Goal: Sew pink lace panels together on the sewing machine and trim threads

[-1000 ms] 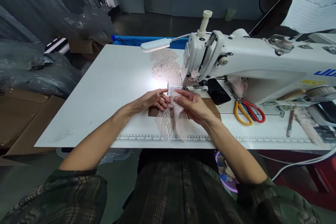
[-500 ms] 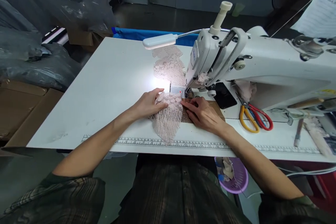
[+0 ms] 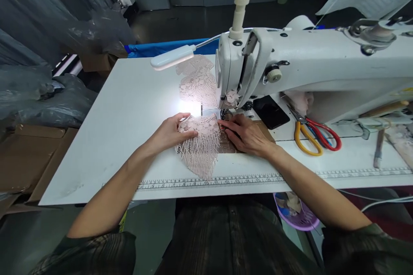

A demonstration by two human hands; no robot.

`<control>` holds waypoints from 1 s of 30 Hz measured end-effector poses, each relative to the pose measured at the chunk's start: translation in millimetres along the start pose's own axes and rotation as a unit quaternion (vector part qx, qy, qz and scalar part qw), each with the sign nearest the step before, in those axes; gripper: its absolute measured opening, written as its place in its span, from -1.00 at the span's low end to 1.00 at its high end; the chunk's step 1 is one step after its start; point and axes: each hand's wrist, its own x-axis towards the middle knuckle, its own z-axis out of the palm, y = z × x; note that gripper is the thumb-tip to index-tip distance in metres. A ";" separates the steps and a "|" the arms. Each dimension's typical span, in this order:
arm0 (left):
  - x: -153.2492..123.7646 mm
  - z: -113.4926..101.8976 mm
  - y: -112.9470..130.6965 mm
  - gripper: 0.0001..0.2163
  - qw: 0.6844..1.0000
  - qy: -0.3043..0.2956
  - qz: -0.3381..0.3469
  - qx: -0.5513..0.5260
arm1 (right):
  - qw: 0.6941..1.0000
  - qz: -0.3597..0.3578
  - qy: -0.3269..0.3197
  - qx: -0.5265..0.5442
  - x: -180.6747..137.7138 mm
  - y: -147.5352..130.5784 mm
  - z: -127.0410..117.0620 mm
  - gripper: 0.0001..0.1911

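Observation:
A pale pink lace piece [image 3: 201, 148] lies on the white table in front of the sewing machine's presser foot [image 3: 223, 114]. My left hand [image 3: 171, 134] grips its left edge, thumb on top and the other fingers partly hidden under the lace. From the other side, my right hand [image 3: 247, 135] has its fingertips closed at the lace's upper right edge, close to the foot. Its lower fingers rest over a brown board [image 3: 230, 147]. More pale lace [image 3: 198, 86] lies behind the needle area, left of the machine head [image 3: 230, 60].
A lit lamp [image 3: 172, 56] hangs over the table. Right of my right hand are a black phone [image 3: 271, 111], scissors with yellow handles [image 3: 306, 139] and red-handled scissors [image 3: 325, 135]. A printed ruler [image 3: 193, 183] runs along the front edge. Below stands a purple basket [image 3: 301, 219].
The view has shifted, so the machine appears further left. The lace near me is spread wider to the left, with my left hand at that edge. My right hand stays beside the foot.

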 end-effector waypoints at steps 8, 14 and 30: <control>-2.8 5.7 7.9 -0.39 1.000 -0.008 0.002 -0.024 | 0.996 0.024 -0.048 -0.068 2.3 -10.0 1.2 -0.58; -4.0 8.6 9.4 -0.37 0.999 -0.006 -0.016 -0.036 | 0.998 0.018 -0.012 -0.058 -1.1 -6.2 6.2 -0.55; -5.2 9.8 6.0 -0.29 0.993 0.039 -0.002 0.112 | 1.000 -0.024 -0.012 -0.001 -8.2 -3.6 0.8 -0.61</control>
